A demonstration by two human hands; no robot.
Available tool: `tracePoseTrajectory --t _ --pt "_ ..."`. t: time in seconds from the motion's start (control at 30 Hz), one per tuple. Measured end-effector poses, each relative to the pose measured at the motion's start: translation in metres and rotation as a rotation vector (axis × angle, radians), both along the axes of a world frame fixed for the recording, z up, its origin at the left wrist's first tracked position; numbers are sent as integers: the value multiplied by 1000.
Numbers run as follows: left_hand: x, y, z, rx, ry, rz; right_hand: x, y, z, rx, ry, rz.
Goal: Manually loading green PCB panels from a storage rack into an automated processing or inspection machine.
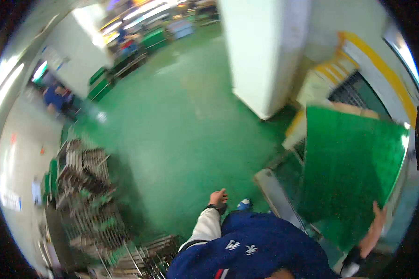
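Note:
My left hand (218, 198) hangs over the green floor in front of my body, below a white sleeve and a dark wristband. Its fingers are loosely curled and nothing shows in them. On the right, my right hand (376, 225) grips the lower right edge of a large green panel (354, 162) with a smooth, shiny face. The panel stands tilted beside me and hides part of the machine behind it. My fingers overlap its rim, and some of them are hidden.
Metal racks (95, 204) are piled along the left wall. A white pillar (260, 56) stands ahead. Next to the panel is a machine with a yellow-edged frame (381, 56). Far left, another person (58, 97) in blue is by a doorway. Green bins (100, 83) line the far side.

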State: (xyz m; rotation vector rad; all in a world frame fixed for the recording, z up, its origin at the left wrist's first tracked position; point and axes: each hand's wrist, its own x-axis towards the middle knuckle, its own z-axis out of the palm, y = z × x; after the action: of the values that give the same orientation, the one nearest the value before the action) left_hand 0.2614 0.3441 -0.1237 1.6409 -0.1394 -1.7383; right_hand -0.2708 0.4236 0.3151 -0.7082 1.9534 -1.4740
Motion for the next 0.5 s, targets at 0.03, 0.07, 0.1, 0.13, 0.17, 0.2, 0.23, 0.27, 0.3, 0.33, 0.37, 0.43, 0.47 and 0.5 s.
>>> tracePoseTrajectory --t 0.03,0.07,0.1,0.13,0.17,0.2,0.23,0.27,0.3,0.33,0.37,0.43,0.47,0.5 --pt "2 -1 -3 8 9 -29 -1 -1 2 -50 -74 -85" --pt "0 -1 1 -34 80 -25 -5 -1 4 -98 -136 -188" --pt "-1 -5 -4 -3 59 8 -17 -7 -5 -207 -224 -218" --pt "-4 -1 -8 -48 33 -25 -30 -11 -16 -326 -318 -206" --pt "0 -3 -18 16 62 -10 -41 -23 -24 -441 -419 -155" --pt "-7 -2 -13 -7 31 -41 -55 -25 -36 -522 -502 -124" --pt "-8 0 -16 -50 66 -32 -64 -28 -44 -564 -557 -74" --pt "-9 0 -20 -58 47 -69 -69 -29 -53 -588 -597 -19" --pt "-10 -4 -22 -67 23 -96 -68 -31 -59 -547 -600 51" --pt "-13 -7 -17 -57 26 -125 -70 -30 -69 -500 -600 107" --pt "-22 -10 -10 -47 29 -143 -59 -37 -68 -539 -631 115" --pt "-35 -13 -5 -67 36 -170 -57 -48 -77 -564 -723 69" --pt "-40 -13 -4 -95 42 -186 -66 -55 -95 -551 -785 9" --pt "-40 -13 -6 -122 50 -205 -73 -60 -108 -539 -845 -54"
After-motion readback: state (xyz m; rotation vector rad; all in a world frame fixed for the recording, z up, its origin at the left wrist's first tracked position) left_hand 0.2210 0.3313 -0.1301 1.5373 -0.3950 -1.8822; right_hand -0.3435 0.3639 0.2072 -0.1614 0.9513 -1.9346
